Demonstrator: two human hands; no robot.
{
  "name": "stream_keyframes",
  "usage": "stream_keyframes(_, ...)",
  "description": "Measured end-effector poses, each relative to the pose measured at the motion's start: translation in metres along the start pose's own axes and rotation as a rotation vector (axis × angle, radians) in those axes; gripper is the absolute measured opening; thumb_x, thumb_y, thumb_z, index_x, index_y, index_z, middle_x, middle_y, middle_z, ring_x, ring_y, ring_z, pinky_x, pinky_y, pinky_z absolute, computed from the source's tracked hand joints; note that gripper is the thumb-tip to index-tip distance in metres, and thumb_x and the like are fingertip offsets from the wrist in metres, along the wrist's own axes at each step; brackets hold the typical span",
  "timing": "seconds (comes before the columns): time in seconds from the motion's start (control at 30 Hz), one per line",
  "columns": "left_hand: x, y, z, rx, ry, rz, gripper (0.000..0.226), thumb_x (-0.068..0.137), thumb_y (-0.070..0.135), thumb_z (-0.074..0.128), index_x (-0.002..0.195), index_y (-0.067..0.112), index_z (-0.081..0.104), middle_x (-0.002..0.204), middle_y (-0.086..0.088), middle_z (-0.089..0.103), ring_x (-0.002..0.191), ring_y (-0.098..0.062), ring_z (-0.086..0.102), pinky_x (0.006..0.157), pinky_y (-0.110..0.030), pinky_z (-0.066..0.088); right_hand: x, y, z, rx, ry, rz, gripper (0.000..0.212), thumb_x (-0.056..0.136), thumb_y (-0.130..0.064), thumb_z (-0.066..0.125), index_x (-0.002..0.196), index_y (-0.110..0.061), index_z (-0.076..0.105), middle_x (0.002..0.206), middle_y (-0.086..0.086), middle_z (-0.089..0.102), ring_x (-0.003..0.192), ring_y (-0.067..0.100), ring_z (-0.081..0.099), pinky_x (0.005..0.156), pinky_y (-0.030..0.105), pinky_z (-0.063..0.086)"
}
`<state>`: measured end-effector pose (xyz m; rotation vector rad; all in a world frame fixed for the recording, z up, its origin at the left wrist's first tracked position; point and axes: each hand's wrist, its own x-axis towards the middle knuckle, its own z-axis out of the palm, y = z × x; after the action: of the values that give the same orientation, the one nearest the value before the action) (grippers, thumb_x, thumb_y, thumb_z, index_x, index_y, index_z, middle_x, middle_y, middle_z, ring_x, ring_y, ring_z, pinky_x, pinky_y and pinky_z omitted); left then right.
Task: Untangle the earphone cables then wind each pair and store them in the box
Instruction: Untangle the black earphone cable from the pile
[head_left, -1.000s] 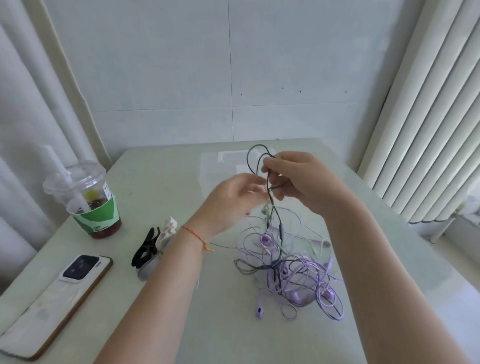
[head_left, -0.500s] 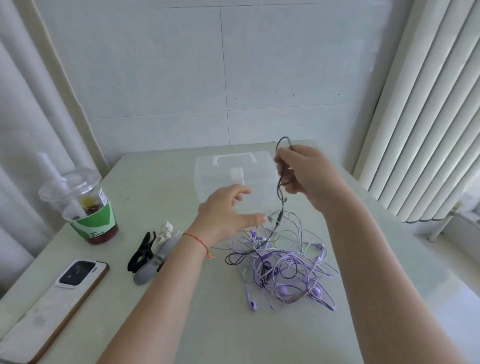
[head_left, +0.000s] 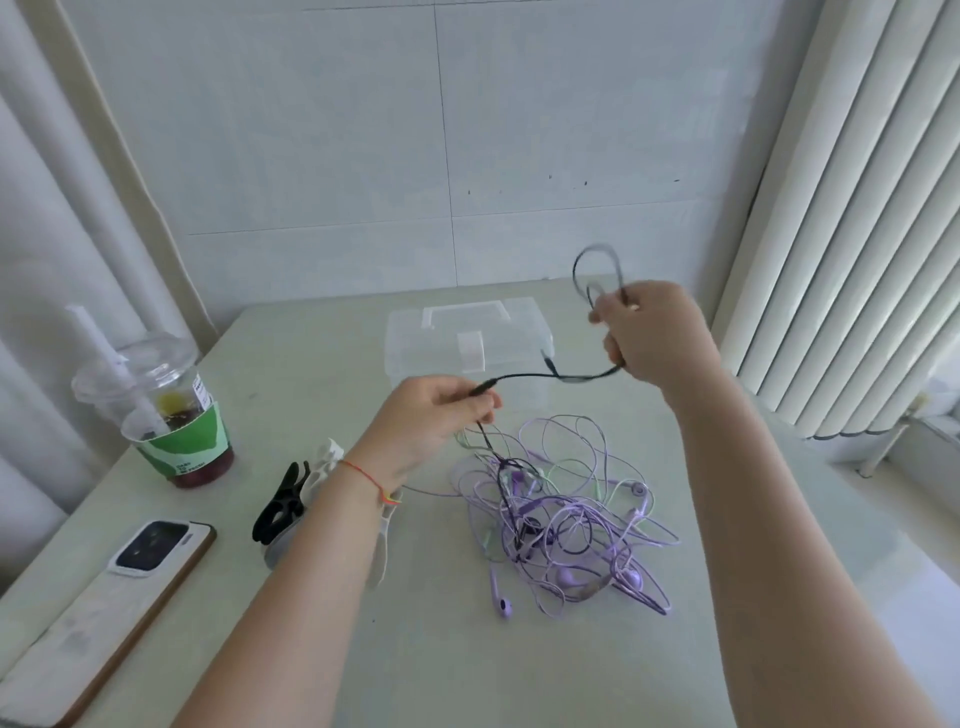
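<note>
Black earphone cable spans both hands: left hand pinches it, right hand grips its loops. Untangling step; next, draw it clear of the purple tangle.

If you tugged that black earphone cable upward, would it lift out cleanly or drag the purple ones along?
Probably drag. The black cable sags between the left hand and right hand, so it looks limp and light. Below the left hand it runs down into the purple tangle, so a pull would likely lift those loops too. The thin cord might slip through a loose pinch.
</note>
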<state>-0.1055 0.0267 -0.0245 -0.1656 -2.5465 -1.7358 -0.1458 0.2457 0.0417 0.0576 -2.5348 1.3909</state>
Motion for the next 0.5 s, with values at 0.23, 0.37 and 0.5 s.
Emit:
stream_keyframes(0.23, -0.007, 0.017, -0.007, -0.361, -0.035, 0.018, 0.015, 0.093, 0.012, 0.058, 0.094, 0.005, 0.071, 0.073, -0.011, 0.068, 0.069, -0.022, 0.064, 0.078, -0.030, 0.056, -0.007, 0.001, 0.003, -0.699, -0.120, -0.021, 0.032, 0.090, -0.038, 0.060, 0.077, -0.009, 0.054, 0.100, 0.011, 0.051, 0.081, 0.031, 0.051, 0.068, 0.032, 0.041)
stream_keyframes(0.37, -0.005, 0.021, 0.005, -0.222, -0.010, 0.002, 0.016, 0.095, 0.016, 0.058, 0.094, 0.008, 0.072, 0.059, -0.006, 0.063, 0.055, -0.018, 0.059, 0.066, -0.027, 0.054, -0.022, -0.026, 0.007, -0.293, -0.210, -0.277, 0.023, 0.094, -0.038, 0.055, 0.103, -0.021, 0.069, 0.097, -0.014, 0.063, 0.065, 0.006, 0.060, 0.067, 0.023, 0.045)
stream_keyframes(0.5, -0.004, 0.023, 0.010, -0.210, -0.016, 0.014, 0.023, 0.091, 0.021, 0.065, 0.094, -0.001, 0.070, 0.062, -0.010, 0.061, 0.053, -0.023, 0.061, 0.067, -0.031, 0.055, -0.030, -0.029, 0.026, -0.307, -0.524, -0.338, 0.014, 0.089, -0.037, 0.062, 0.095, -0.027, 0.070, 0.085, -0.012, 0.068, 0.041, 0.005, 0.054, 0.052, 0.023, 0.048)
